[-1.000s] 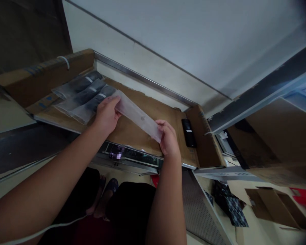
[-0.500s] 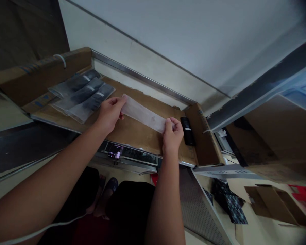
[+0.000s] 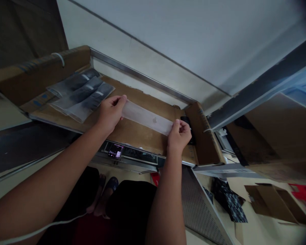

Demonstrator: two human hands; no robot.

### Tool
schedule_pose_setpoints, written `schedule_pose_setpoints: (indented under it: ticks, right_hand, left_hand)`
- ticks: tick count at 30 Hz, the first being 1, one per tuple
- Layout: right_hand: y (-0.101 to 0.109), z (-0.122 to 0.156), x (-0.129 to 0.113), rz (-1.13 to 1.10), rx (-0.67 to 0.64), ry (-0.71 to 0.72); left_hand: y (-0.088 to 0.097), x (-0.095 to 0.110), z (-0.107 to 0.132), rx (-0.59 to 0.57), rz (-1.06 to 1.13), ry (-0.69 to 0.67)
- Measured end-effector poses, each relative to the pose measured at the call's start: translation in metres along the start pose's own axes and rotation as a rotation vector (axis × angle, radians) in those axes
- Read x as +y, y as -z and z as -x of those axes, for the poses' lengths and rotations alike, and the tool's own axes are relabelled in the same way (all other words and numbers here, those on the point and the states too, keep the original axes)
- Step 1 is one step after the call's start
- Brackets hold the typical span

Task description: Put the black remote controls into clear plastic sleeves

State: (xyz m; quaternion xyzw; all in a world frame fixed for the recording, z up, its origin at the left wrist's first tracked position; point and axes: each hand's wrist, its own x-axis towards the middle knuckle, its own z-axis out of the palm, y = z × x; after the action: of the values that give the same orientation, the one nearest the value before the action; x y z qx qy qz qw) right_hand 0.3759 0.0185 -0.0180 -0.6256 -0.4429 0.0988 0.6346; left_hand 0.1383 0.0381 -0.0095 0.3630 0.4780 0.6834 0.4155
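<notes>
Between my two hands a frosted, translucent plastic bag [image 3: 146, 117] is stretched flat, with a small mark on its right half. My left hand [image 3: 112, 110] pinches its left end, and my right hand [image 3: 180, 136] pinches the right end. Behind my right hand, a black folded item [image 3: 185, 119] with a pale band lies partly hidden against the cardboard side wall. Left of my left hand lie several similar dark items in frosted bags [image 3: 88, 92], overlapping, each with a white band.
Brown cardboard [image 3: 135, 132] lines the shelf, with raised sides at left [image 3: 73, 56] and right [image 3: 202, 136]. Below the front edge is a lit phone [image 3: 115, 150]. A large carton [image 3: 277, 136] stands at right; an opened box [image 3: 277, 204] lies on the floor.
My right hand has moved a little to the right with its end of the bag, now covering more of the black item. My left hand has hardly moved.
</notes>
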Motion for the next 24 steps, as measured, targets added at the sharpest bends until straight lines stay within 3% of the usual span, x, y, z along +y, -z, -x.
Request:
schedule_pose_setpoints:
  ticks: [3,6,9,17,24]
  right_hand:
    - [0.002,0.0,-0.005,-0.069,0.01,-0.12]
    - [0.007,0.001,-0.01,-0.259,-0.2,-0.348]
    - [0.015,0.002,-0.012,-0.334,-0.348,-0.406]
    - [0.027,-0.003,-0.016,-0.321,-0.233,-0.336]
    - [0.033,0.001,-0.032,-0.457,-0.391,-0.727]
  left_hand:
    - [0.001,0.0,0.0,0.006,0.001,0.004]
    - [0.001,0.0,-0.001,0.031,0.005,0.024]
    - [0.001,-0.002,-0.003,0.048,-0.007,0.034]
    - [0.004,-0.007,-0.007,0.072,-0.045,-0.044]
    - [0.004,-0.005,-0.006,0.107,-0.024,-0.051]
